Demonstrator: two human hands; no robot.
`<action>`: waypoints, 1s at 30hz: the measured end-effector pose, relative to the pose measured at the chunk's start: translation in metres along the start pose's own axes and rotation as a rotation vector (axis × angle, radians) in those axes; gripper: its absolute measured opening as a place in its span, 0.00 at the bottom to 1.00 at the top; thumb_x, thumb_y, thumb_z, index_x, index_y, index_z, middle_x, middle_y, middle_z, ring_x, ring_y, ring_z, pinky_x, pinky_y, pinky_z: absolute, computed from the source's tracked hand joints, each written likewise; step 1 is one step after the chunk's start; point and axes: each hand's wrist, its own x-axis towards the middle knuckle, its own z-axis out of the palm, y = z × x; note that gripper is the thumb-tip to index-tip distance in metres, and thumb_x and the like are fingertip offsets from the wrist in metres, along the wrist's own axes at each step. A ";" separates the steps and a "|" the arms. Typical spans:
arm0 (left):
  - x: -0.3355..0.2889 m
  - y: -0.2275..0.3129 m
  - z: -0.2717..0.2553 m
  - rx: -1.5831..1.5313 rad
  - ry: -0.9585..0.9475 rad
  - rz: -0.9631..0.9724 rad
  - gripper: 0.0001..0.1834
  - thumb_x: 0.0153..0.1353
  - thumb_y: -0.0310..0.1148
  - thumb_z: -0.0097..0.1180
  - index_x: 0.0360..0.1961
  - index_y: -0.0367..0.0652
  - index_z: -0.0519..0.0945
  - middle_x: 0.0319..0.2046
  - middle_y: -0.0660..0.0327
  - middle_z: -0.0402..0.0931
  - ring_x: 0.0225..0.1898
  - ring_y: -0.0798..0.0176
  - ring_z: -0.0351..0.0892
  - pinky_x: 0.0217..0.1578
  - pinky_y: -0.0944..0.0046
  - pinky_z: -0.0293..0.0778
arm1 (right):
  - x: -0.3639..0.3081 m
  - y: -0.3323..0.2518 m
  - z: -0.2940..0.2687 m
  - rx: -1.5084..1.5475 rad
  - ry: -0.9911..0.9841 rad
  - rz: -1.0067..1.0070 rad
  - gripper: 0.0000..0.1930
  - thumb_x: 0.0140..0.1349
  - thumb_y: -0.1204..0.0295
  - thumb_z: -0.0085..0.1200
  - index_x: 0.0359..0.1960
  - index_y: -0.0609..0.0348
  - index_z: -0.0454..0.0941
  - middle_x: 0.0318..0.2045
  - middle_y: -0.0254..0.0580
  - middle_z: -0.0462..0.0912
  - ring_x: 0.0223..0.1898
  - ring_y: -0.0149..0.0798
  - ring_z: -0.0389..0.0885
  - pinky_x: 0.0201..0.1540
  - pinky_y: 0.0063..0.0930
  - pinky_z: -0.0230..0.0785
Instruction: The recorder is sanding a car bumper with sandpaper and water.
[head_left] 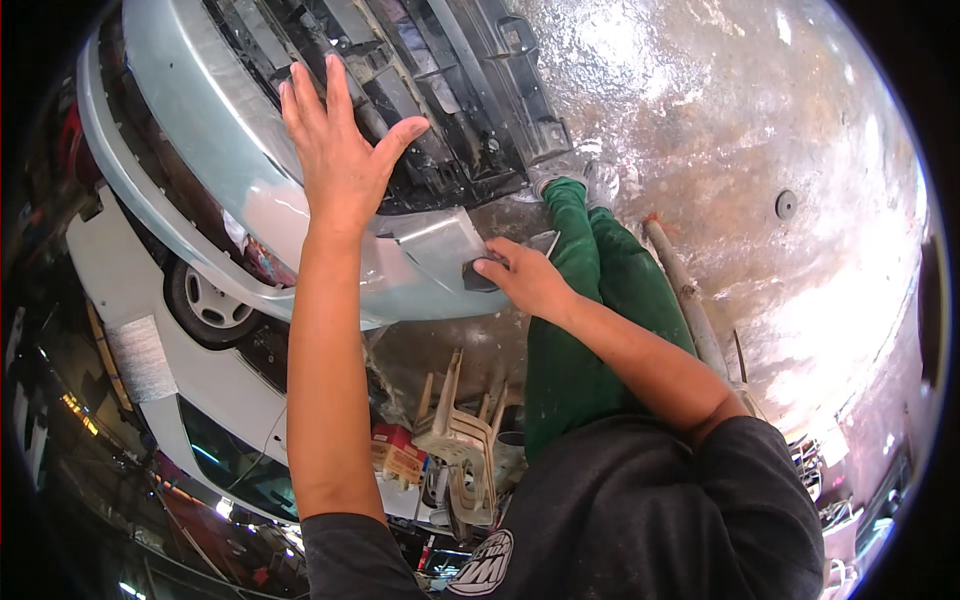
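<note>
A pale blue-grey car bumper (415, 288) curves across the upper left, with lighter, whitish patches on its surface. A black plastic grille (470, 120) with slats lies within its curve. My left hand (340, 160) is open over the bumper's inner edge and the grille, fingers spread and thumb out; whether the palm touches cannot be told. Near the bumper's right end, my right hand (530, 282) pinches a small dark piece of sandpaper (480, 276) against the painted surface. Part of the sandpaper is hidden under the fingers.
My green-trousered legs (570, 340) stand beside the bumper's end. A pole (685, 285) lies on the stained, wet-looking floor (690, 130), with a dark round disc (786, 205) farther right. Behind the bumper are a white car (225, 390), plastic stools (460, 440) and a red-yellow box (397, 452).
</note>
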 end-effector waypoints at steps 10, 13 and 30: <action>0.000 -0.003 0.001 0.005 -0.082 -0.045 0.54 0.53 0.70 0.64 0.65 0.32 0.73 0.75 0.34 0.49 0.76 0.29 0.40 0.72 0.37 0.49 | 0.014 0.016 0.001 0.070 -0.044 -0.030 0.18 0.71 0.58 0.56 0.50 0.61 0.76 0.34 0.56 0.82 0.36 0.51 0.80 0.42 0.41 0.70; 0.000 -0.003 0.002 0.002 -0.086 -0.048 0.52 0.53 0.70 0.63 0.62 0.30 0.76 0.75 0.35 0.49 0.76 0.29 0.40 0.72 0.37 0.49 | 0.014 0.014 -0.002 0.090 -0.069 -0.073 0.17 0.71 0.59 0.56 0.49 0.61 0.76 0.35 0.54 0.82 0.37 0.51 0.81 0.43 0.40 0.70; -0.004 0.000 -0.007 -0.038 -0.050 -0.033 0.48 0.58 0.66 0.62 0.63 0.31 0.74 0.74 0.33 0.48 0.76 0.28 0.41 0.72 0.37 0.48 | 0.009 0.012 0.000 0.000 0.046 -0.147 0.20 0.71 0.60 0.55 0.54 0.63 0.77 0.42 0.57 0.84 0.46 0.57 0.82 0.50 0.41 0.73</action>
